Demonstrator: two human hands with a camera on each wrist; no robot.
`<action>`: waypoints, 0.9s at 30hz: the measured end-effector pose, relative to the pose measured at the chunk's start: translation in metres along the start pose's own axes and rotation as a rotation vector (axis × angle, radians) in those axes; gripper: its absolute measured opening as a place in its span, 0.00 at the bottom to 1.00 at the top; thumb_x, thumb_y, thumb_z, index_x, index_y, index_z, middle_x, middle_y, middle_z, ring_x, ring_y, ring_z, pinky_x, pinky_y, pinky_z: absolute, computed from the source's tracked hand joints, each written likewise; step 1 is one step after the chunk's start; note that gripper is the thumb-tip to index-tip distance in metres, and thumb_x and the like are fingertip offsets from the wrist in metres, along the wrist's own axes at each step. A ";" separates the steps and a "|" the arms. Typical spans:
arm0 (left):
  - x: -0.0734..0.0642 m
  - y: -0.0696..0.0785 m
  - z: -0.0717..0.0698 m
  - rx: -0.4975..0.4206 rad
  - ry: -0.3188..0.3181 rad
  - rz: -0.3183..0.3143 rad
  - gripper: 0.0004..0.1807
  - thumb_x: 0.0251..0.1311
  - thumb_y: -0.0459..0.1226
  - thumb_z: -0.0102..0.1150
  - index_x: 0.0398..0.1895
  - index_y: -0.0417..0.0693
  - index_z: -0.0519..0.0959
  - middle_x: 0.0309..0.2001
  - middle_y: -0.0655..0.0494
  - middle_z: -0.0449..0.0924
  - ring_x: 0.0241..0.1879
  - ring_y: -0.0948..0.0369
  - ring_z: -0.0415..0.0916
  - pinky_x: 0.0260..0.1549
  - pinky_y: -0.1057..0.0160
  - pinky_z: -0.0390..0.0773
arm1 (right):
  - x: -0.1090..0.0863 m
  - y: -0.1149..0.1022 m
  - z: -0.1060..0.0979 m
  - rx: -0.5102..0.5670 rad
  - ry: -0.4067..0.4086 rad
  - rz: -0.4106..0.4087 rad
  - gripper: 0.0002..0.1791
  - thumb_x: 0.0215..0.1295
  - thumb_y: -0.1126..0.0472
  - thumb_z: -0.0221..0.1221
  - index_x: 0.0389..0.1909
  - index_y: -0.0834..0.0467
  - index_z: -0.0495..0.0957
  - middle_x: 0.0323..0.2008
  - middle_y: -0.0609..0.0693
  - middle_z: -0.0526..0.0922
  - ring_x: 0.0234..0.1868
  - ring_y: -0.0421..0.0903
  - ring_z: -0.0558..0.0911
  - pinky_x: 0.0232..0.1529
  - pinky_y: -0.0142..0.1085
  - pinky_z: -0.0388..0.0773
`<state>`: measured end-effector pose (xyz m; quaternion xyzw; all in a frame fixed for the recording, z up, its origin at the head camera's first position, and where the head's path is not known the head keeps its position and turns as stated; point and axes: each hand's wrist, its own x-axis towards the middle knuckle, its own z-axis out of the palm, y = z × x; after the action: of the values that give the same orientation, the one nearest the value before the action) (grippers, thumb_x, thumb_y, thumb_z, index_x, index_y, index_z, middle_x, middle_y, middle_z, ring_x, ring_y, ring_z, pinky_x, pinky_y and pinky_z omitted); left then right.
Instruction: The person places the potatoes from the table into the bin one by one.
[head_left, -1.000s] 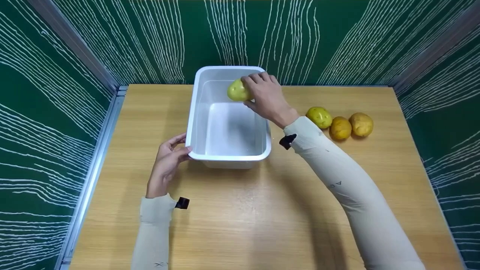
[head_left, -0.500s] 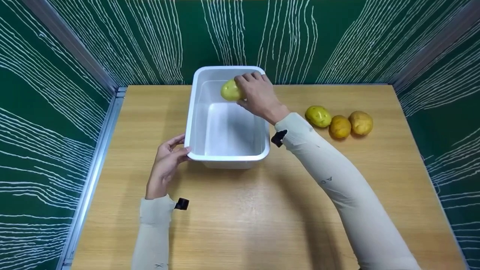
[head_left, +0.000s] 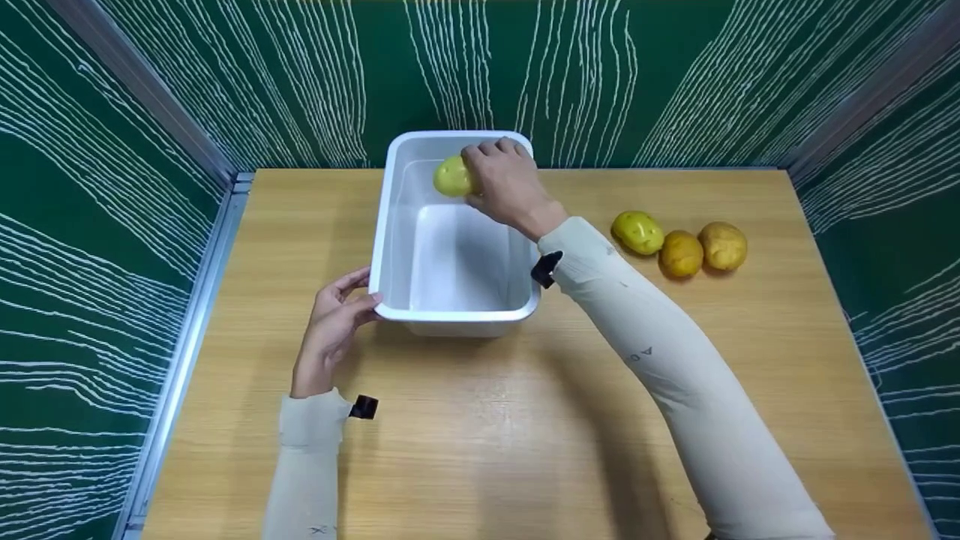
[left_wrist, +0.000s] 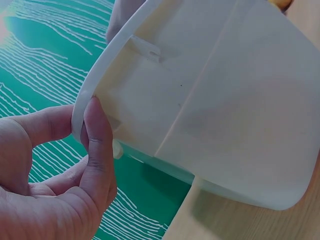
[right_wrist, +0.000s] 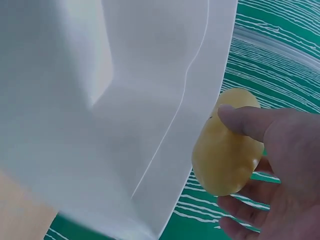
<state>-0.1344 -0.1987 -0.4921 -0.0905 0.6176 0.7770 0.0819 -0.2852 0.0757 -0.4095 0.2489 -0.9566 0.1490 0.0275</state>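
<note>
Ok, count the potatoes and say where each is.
4: one potato in the right hand over the white tub; on the table to its right, a greenish potato, a brownish potato beside it, and a tan potato furthest right. The right sleeve could hide more.

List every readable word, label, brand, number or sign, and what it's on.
"A": right sleeve, small; the mark beside it is too small to read.
"X", probably: left sleeve, too small to be sure.
No text visible on the tub.
</note>
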 end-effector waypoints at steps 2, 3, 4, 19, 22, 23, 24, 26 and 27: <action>0.000 0.000 0.000 0.007 -0.001 -0.004 0.32 0.66 0.18 0.55 0.74 0.23 0.64 0.58 0.42 0.68 0.40 0.59 0.83 0.37 0.68 0.89 | 0.002 -0.003 0.001 -0.004 -0.007 0.003 0.32 0.70 0.54 0.69 0.70 0.59 0.72 0.66 0.60 0.78 0.66 0.60 0.74 0.78 0.56 0.66; 0.000 0.000 -0.001 0.009 0.000 -0.008 0.32 0.66 0.18 0.55 0.74 0.24 0.64 0.58 0.42 0.68 0.41 0.58 0.83 0.37 0.68 0.89 | 0.004 -0.004 0.002 -0.008 -0.010 0.005 0.32 0.70 0.54 0.69 0.70 0.60 0.72 0.65 0.61 0.78 0.66 0.61 0.74 0.78 0.57 0.65; 0.000 0.000 -0.001 0.010 0.000 -0.011 0.32 0.66 0.19 0.56 0.74 0.24 0.64 0.58 0.42 0.68 0.41 0.58 0.83 0.37 0.68 0.89 | 0.005 -0.005 0.002 -0.013 -0.012 0.007 0.31 0.70 0.54 0.69 0.70 0.60 0.72 0.65 0.61 0.79 0.66 0.61 0.74 0.78 0.57 0.65; 0.001 0.000 -0.001 0.007 0.011 -0.027 0.33 0.65 0.18 0.56 0.74 0.25 0.64 0.58 0.43 0.69 0.41 0.56 0.83 0.38 0.67 0.90 | 0.017 -0.017 0.014 -0.006 -0.060 0.055 0.33 0.72 0.51 0.67 0.72 0.59 0.70 0.66 0.60 0.78 0.66 0.59 0.74 0.75 0.55 0.71; 0.001 0.000 -0.001 0.007 0.007 -0.018 0.32 0.65 0.18 0.55 0.74 0.24 0.64 0.58 0.43 0.69 0.40 0.56 0.84 0.37 0.67 0.90 | 0.019 -0.016 0.018 0.001 -0.077 0.067 0.33 0.73 0.52 0.67 0.72 0.59 0.70 0.66 0.61 0.78 0.66 0.59 0.74 0.75 0.55 0.71; 0.001 0.000 -0.001 0.004 0.006 -0.013 0.32 0.65 0.17 0.55 0.74 0.24 0.64 0.57 0.43 0.69 0.40 0.56 0.84 0.37 0.67 0.90 | 0.020 -0.016 0.020 0.003 -0.084 0.072 0.32 0.73 0.51 0.67 0.72 0.59 0.70 0.66 0.61 0.78 0.66 0.59 0.74 0.75 0.55 0.71; 0.002 -0.001 -0.001 0.001 0.005 -0.009 0.32 0.65 0.17 0.55 0.74 0.24 0.65 0.57 0.43 0.69 0.39 0.57 0.84 0.36 0.67 0.90 | 0.021 -0.016 0.021 0.007 -0.089 0.077 0.32 0.73 0.51 0.67 0.72 0.59 0.69 0.66 0.61 0.78 0.66 0.59 0.74 0.75 0.56 0.70; 0.002 -0.001 -0.001 0.000 0.005 0.000 0.32 0.64 0.17 0.55 0.73 0.23 0.65 0.56 0.44 0.69 0.37 0.57 0.85 0.36 0.67 0.90 | 0.022 -0.015 0.023 0.014 -0.102 0.085 0.33 0.73 0.51 0.66 0.72 0.59 0.69 0.66 0.61 0.77 0.66 0.59 0.74 0.76 0.56 0.69; 0.002 -0.001 -0.001 0.001 0.005 0.003 0.32 0.64 0.17 0.55 0.73 0.23 0.66 0.55 0.44 0.69 0.37 0.58 0.85 0.35 0.67 0.90 | 0.022 -0.015 0.024 0.016 -0.106 0.087 0.33 0.73 0.51 0.66 0.72 0.59 0.69 0.66 0.61 0.77 0.66 0.59 0.74 0.76 0.56 0.69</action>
<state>-0.1358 -0.1995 -0.4942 -0.0913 0.6184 0.7765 0.0793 -0.2966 0.0454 -0.4254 0.2147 -0.9655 0.1440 -0.0317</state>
